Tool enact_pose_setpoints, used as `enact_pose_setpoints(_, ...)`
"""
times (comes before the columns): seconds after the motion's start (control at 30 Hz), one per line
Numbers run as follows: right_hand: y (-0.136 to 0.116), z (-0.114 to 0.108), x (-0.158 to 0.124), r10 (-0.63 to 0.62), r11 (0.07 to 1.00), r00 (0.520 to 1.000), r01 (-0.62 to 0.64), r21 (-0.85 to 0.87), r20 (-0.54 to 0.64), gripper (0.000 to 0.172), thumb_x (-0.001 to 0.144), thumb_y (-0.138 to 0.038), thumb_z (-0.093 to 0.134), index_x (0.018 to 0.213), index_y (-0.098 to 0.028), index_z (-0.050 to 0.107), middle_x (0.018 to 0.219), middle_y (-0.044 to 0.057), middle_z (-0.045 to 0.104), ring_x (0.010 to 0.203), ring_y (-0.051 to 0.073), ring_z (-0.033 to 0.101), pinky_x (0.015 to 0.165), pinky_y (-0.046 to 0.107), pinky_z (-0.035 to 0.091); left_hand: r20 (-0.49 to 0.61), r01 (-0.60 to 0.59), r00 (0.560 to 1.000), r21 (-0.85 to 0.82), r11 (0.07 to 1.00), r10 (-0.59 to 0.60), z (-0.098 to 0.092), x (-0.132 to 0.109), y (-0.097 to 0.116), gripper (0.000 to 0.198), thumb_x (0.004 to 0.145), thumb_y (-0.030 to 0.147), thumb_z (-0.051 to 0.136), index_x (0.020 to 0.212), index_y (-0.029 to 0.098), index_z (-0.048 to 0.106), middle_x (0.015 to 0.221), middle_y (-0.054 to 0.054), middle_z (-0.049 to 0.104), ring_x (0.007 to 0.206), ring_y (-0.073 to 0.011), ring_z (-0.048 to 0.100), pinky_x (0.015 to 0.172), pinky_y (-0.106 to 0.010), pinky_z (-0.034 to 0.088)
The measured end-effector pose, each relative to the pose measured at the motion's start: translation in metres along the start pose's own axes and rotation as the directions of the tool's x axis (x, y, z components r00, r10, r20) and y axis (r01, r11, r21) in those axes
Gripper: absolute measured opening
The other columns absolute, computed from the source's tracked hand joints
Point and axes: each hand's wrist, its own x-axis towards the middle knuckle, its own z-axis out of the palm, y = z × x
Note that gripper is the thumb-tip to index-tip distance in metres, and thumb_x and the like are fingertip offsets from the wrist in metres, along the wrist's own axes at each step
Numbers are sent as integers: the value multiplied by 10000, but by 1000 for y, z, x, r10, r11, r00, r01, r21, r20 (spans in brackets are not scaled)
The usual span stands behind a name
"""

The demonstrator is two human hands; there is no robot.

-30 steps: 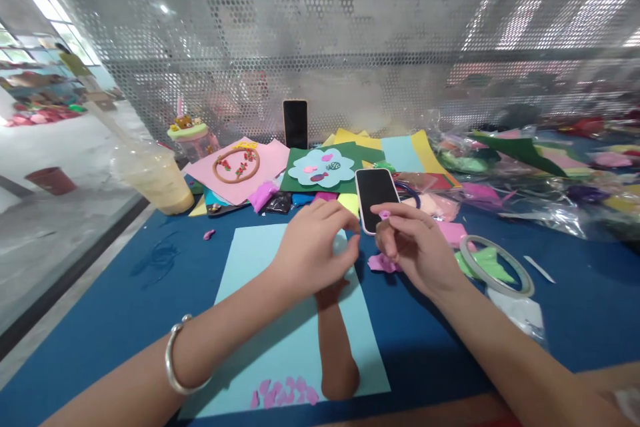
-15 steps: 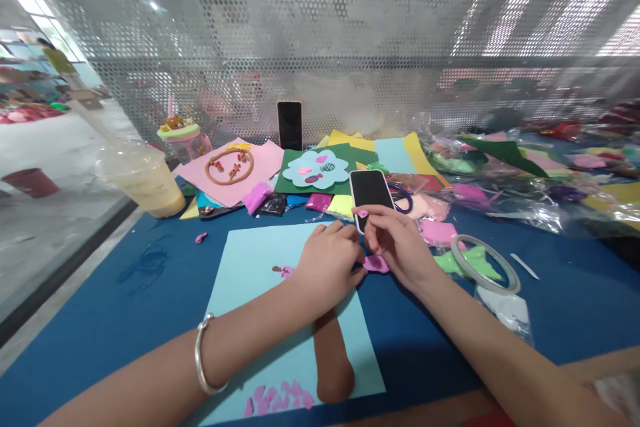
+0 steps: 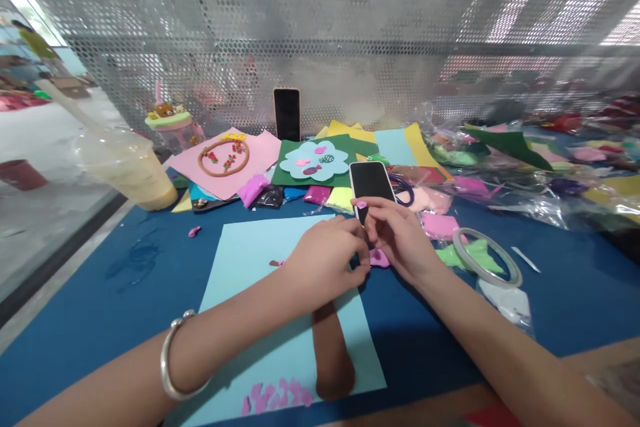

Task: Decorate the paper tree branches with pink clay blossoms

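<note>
On the blue table (image 3: 80, 340), a light blue sheet (image 3: 240, 320) with a brown trunk shape (image 3: 334, 355) and a cluster of pink bits (image 3: 277, 395) along the near edge. Over the sheet's right side, the left hand (image 3: 327, 255), narrow, thumb and fingers curled close together, just beside a pink lump (image 3: 381, 258); impossible to tell whether anything between the fingertips. Near it, the right hand (image 3: 400, 237), fingers bent, holding 1 small pink piece (image 3: 361, 205) at the index fingertip, in front of a phone (image 3: 373, 179). Farther right, 1 tape ring (image 3: 514, 278) around part of a light green piece (image 3: 481, 255). Behind, 1 upright phone (image 3: 287, 113).
</note>
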Motion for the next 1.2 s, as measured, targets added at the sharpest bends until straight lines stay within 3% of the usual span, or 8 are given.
enact_pose_setpoints(0.13,-2,1,0,4,1000,1000,-4,-7,1,228,685,-231,589,861,-155,711,431,-50,521,388,64,419,376,157,311,26,68,998,-176,982,-64,-6,-5,4,74,743,165,662,735,211,720,890,-6,645,902,-183,574,734,-271,447)
enact_pose_setpoints(0.3,-3,1,1,18,999,1000,-18,32,-2,268,674,-264,609,901,-147,691,426,-56,521,384,75,418,361,166,306,86,82,994,-155,985,-69,4,-5,6,62,758,186,684,786,220,728,894,-19,639,945,-204,567,789,-301,448)
enact_pose_setpoints(0.47,-5,0,-1,16,1000,1000,-16,21,12,276,680,-271,593,909,-141,677,433,-58,522,387,72,410,367,170,294,24,104,995,-245,964,-102,3,-5,3,106,733,234,721,838,219,717,948,-29,634,931,-198,576,796,-306,454)
enact_pose_setpoints(0.77,-6,0,-1,13,1000,999,-14,26,32,299,684,-261,570,940,-144,672,440,-61,517,395,73,397,378,180,286,-58,-119,992,-215,969,109,4,-8,3,84,806,181,622,799,204,703,899,-24,662,869,-173,571,791,-292,437)
enact_pose_setpoints(0.93,-7,0,-2,12,1000,999,-12,14,47,318,695,-262,553,967,-146,669,446,-63,517,369,68,372,359,187,265,-85,-173,984,-189,967,160,3,-10,5,126,835,179,577,819,195,701,949,-34,681,866,-180,578,793,-311,429)
enact_pose_setpoints(1.1,-5,-2,-1,-6,999,999,5,34,51,284,694,-252,564,929,-142,680,463,-58,518,419,73,419,404,183,309,-184,-78,983,-332,940,17,4,-9,10,81,794,176,637,767,200,710,859,-26,681,861,-174,597,808,-305,446)
enact_pose_setpoints(1.2,-5,-2,0,0,999,999,-2,47,47,274,696,-252,571,927,-147,674,460,-61,516,416,76,419,406,183,315,-183,-31,981,-443,896,-57,3,-7,11,99,768,132,645,764,201,716,844,-24,671,846,-162,606,795,-288,466)
